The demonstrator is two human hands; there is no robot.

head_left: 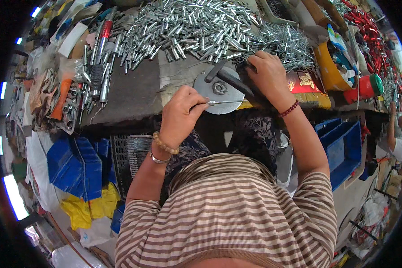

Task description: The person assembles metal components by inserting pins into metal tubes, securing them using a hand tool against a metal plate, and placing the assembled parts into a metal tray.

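Note:
Between finger and thumb, my left hand point(183, 109) pinches a slender metal rod point(228, 102) with a thicker sleeve at the held end. The thin end points right, over the near part of a round metal plate point(225, 108). On that plate sits a small rough metal block point(219, 88). A hammer point(235, 82) lies across the plate's far right side, its dark handle slanting toward my right wrist. My right hand point(268, 73) is beyond the handle, fingers curled down at some small dark pieces point(241, 60); whatever its fingertips hold is hidden.
A large heap of metal sleeves point(187, 29) covers the back of the bench, with thin metal pins point(286, 44) at its right. Screwdriver-like tools point(101, 58) lie left. A yellow container point(335, 67) and red jar point(364, 88) stand right. Blue bins point(344, 152) are below the bench.

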